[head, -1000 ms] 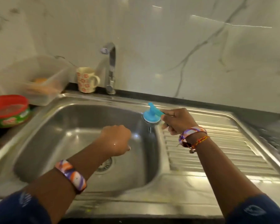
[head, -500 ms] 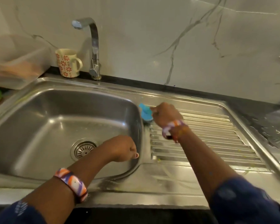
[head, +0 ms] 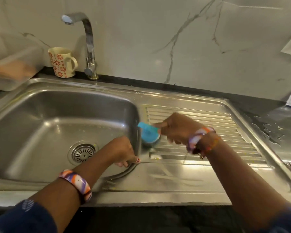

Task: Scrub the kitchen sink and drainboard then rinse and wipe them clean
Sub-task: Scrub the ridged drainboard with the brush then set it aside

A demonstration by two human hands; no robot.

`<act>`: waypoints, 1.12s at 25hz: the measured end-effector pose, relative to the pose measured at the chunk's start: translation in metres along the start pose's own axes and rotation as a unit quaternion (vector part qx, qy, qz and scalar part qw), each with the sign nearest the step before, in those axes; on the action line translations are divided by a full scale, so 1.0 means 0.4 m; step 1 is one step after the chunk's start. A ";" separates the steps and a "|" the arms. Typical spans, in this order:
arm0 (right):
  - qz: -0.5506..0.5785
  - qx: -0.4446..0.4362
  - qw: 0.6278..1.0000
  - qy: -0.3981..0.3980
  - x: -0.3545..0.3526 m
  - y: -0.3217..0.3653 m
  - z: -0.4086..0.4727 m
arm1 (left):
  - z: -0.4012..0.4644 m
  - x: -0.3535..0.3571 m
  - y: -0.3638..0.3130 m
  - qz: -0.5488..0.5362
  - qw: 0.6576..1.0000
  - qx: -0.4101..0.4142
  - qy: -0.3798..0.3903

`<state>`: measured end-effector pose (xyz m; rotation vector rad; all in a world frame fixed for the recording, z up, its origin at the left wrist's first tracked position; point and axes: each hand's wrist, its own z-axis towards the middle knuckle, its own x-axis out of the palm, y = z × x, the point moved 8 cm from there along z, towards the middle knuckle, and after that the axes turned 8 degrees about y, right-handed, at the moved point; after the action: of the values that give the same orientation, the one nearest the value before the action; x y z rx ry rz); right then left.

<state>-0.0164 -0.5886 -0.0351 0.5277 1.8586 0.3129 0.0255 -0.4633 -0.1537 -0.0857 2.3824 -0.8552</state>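
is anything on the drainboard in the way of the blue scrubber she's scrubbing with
Nothing visible. The right hand holds the blue scrubber at the drainboard's left edge, and the ribbed surface shows bare.

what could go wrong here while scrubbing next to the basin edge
The right hand holds the blue round-headed scrubber right at the steel sink rim; a hard stroke might slip into the basin and hit the left hand on that edge. Splashes could reach the floral ceramic mug.
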 end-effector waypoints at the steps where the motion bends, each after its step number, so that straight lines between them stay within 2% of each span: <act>1: 0.003 -0.003 1.000 0.031 0.030 0.004 -0.055 | -0.001 0.006 -0.001 -0.007 1.000 -0.013 0.014; 3: -0.006 0.002 0.998 0.056 0.065 0.002 -0.111 | 0.000 0.012 -0.006 -0.008 0.999 -0.022 0.022; 5: -0.030 0.002 1.000 -0.003 0.049 0.007 -0.089 | 0.007 0.010 -0.009 -0.004 1.000 -0.020 0.018; 8: -0.071 0.015 0.992 -0.108 -0.018 -0.011 0.069 | 0.011 0.013 -0.006 0.004 0.999 -0.033 0.019; 11: -0.020 0.066 0.987 -0.146 -0.096 -0.043 0.263 | 0.012 0.010 0.002 0.014 0.999 -0.033 0.005; 14: 0.014 0.091 0.987 -0.132 -0.128 -0.042 0.359 | 0.012 0.009 0.005 0.024 0.999 -0.030 0.002; 16: 0.040 0.058 0.994 -0.087 -0.113 -0.023 0.325 | 0.014 0.010 0.004 0.036 0.999 -0.037 0.009; 20: 0.044 -0.018 0.998 0.029 -0.020 0.000 0.073 | 0.009 0.016 -0.002 0.036 0.998 -0.034 0.028; 23: 0.087 -0.042 0.987 0.132 0.068 -0.031 -0.097 | 0.001 0.020 0.000 0.016 0.999 -0.019 0.021; 25: 0.073 -0.030 0.991 0.109 0.067 -0.070 -0.117 | 0.000 0.021 0.002 0.018 0.999 -0.021 0.019; 28: 0.031 -0.026 0.999 -0.010 0.001 -0.055 -0.027 | -0.001 0.015 -0.007 0.026 0.999 -0.014 0.015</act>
<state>-0.0310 -0.6071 -0.0419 0.5512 1.8115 0.3951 0.0198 -0.4666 -0.1549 -0.0223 2.4149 -0.8041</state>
